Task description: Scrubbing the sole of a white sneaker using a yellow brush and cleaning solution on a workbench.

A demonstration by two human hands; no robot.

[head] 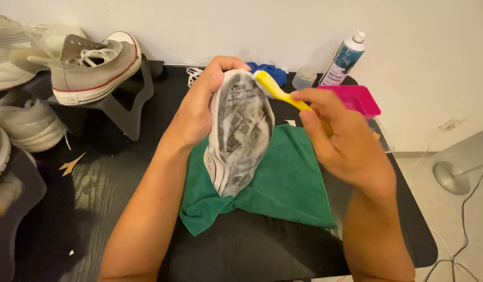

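My left hand (199, 107) grips a white sneaker (240, 133) by its side, tilted with the foamy grey sole facing me. My right hand (343, 141) holds a yellow brush (275, 89), whose head rests on the toe end of the sole. Under the sneaker a green cloth (288, 183) lies spread on the black table (95, 209).
A grey high-top sneaker (92, 65) sits on a black stand (129, 107) at the left, with more shoes (22, 122) beside it. At the back stand a spray can (343, 57), a pink tray (356, 99), a small jar (304, 77) and a blue cloth (270, 70). Cables (461, 230) lie on the floor to the right.
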